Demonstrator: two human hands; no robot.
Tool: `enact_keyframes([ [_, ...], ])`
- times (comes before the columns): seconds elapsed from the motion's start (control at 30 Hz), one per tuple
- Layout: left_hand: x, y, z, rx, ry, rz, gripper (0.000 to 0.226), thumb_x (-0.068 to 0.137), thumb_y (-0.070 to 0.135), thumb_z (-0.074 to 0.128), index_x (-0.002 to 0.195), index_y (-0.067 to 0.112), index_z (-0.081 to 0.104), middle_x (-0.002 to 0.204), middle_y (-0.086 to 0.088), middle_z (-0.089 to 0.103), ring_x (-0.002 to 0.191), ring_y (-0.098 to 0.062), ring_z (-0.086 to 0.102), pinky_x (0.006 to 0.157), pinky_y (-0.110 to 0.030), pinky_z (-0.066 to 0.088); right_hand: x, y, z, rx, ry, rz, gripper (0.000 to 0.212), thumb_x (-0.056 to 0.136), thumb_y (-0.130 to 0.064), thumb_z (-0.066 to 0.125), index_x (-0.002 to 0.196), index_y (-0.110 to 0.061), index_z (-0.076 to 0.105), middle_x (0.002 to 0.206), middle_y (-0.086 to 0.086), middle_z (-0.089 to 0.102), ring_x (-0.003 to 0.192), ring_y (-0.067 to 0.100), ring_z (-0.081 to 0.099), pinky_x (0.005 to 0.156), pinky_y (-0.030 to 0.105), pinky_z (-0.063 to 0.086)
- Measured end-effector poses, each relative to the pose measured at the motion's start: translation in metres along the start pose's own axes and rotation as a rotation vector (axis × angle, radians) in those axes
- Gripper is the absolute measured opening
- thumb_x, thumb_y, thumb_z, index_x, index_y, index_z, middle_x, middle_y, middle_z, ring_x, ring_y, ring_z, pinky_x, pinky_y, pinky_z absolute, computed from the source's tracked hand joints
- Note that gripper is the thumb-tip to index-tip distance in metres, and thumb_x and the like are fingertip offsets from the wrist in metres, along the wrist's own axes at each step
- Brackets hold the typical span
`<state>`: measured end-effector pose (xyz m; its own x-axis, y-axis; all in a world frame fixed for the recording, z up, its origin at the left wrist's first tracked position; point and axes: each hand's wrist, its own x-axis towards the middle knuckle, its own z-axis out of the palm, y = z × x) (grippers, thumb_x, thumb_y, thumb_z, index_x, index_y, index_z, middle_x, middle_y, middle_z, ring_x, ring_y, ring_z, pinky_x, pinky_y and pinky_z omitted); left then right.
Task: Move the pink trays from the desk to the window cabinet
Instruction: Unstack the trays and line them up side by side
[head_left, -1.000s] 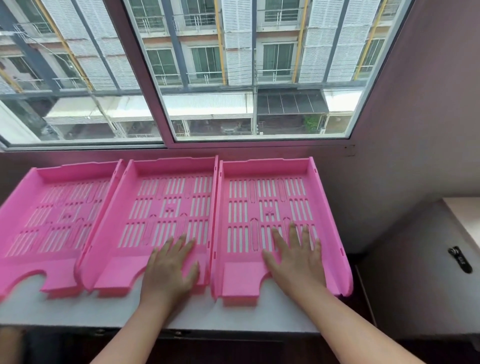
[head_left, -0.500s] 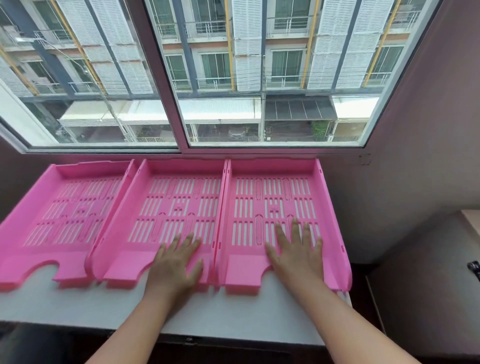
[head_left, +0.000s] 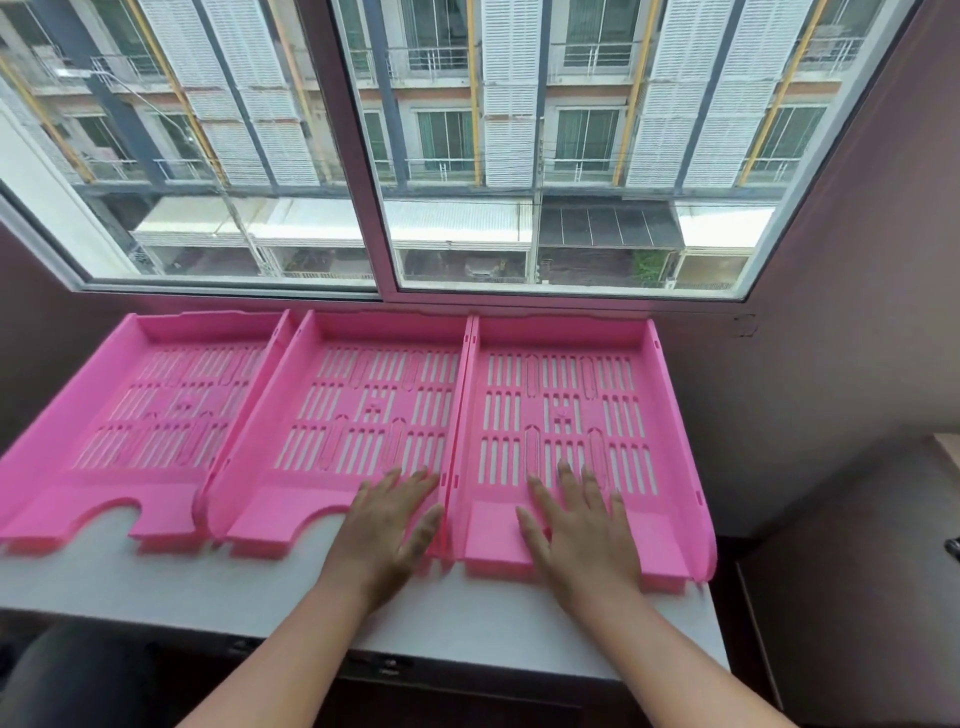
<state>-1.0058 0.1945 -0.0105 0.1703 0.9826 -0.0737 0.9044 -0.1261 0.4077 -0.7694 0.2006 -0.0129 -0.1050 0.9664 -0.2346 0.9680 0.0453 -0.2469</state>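
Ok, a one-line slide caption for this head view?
Both hands, left and right, rest flat on two of three pink trays lined up below the window.

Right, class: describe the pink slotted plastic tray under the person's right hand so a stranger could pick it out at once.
Start at the wide window and drop to the white cabinet top below it, where three pink slotted plastic trays lie side by side. Take the right-hand tray, nearest the wall corner. Only this one has the person's right hand flat on it.

Three pink slotted trays lie flat in a row under the window: left tray (head_left: 135, 415), middle tray (head_left: 358, 405), right tray (head_left: 571, 395), sides touching, notched fronts facing me.
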Motion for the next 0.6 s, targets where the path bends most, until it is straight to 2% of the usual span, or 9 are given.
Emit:
enact_keyframes([
  [0.1,0.000,-0.010,-0.013,-0.033,0.021,0.007,0.074,0.089,0.072,0.012,0.148,0.033,0.035,0.155,0.007,0.036,0.146,-0.013,0.023,0.120,-0.040,0.017,0.008,-0.009,-0.009,0.008,-0.033,0.015,0.070,0.088,-0.071,0.006,0.150,-0.041,0.019,0.163,0.001,0.009,0.150,0.029,0.005,0.120,0.050,0.008],
  [0.17,0.000,-0.029,-0.026,0.003,0.113,-0.013,0.068,0.092,0.067,0.021,0.143,0.028,0.043,0.150,0.002,0.045,0.144,-0.018,0.031,0.118,-0.045,0.025,0.016,-0.024,-0.018,0.144,0.001,0.054,0.074,0.086,-0.074,0.008,0.148,-0.038,0.027,0.161,0.002,0.022,0.149,0.029,0.016,0.120,0.051,0.015],
  [0.27,0.004,-0.068,-0.053,0.107,0.305,-0.076,0.057,0.091,0.051,0.039,0.137,0.019,0.050,0.141,-0.006,0.055,0.139,-0.029,0.040,0.115,-0.049,0.027,0.029,-0.059,-0.029,0.376,0.052,0.049,0.075,0.089,-0.071,0.021,0.150,-0.028,0.028,0.158,0.001,0.031,0.146,0.022,0.026,0.116,0.046,0.025],
  [0.33,0.008,-0.094,-0.075,0.148,0.359,-0.195,0.060,0.089,0.044,0.044,0.140,0.013,0.045,0.145,-0.010,0.050,0.140,-0.032,0.038,0.115,-0.048,0.026,0.036,-0.088,-0.034,0.519,0.049,0.053,0.074,0.093,-0.063,0.035,0.152,-0.022,0.023,0.159,0.002,0.028,0.145,0.022,0.026,0.115,0.046,0.025],
  [0.43,0.020,-0.133,-0.101,0.020,0.221,-0.446,0.078,0.090,0.047,0.048,0.153,0.013,0.018,0.160,-0.011,0.025,0.146,-0.032,0.024,0.116,-0.050,0.025,0.051,-0.124,-0.031,0.660,0.040,0.143,0.075,0.095,-0.047,0.049,0.155,-0.019,0.013,0.161,0.005,0.021,0.145,0.026,0.026,0.114,0.048,0.026],
  [0.5,0.029,-0.149,-0.112,-0.177,0.077,-0.519,0.082,0.092,0.045,0.051,0.155,0.016,0.006,0.161,-0.013,0.022,0.144,-0.034,0.029,0.112,-0.053,0.032,0.059,-0.139,-0.023,0.674,0.042,0.201,0.075,0.097,-0.036,0.049,0.155,-0.020,0.005,0.162,0.007,0.017,0.143,0.030,0.030,0.111,0.049,0.031],
  [0.57,0.036,-0.154,-0.116,-0.249,0.008,-0.504,0.076,0.097,0.035,0.048,0.156,0.013,0.006,0.159,-0.017,0.027,0.140,-0.036,0.035,0.108,-0.049,0.036,0.063,-0.148,-0.015,0.614,0.068,0.248,0.074,0.098,-0.027,0.046,0.155,-0.022,0.000,0.162,0.007,0.016,0.128,0.032,0.049,0.099,0.047,0.045],
  [0.6,0.040,-0.156,-0.117,-0.272,0.005,-0.493,0.071,0.098,0.029,0.046,0.155,0.011,0.007,0.158,-0.018,0.027,0.139,-0.036,0.037,0.107,-0.047,0.037,0.063,-0.150,-0.010,0.574,0.091,0.267,0.074,0.098,-0.024,0.045,0.155,-0.023,-0.002,0.162,0.007,0.017,0.109,0.030,0.060,0.085,0.044,0.052],
])
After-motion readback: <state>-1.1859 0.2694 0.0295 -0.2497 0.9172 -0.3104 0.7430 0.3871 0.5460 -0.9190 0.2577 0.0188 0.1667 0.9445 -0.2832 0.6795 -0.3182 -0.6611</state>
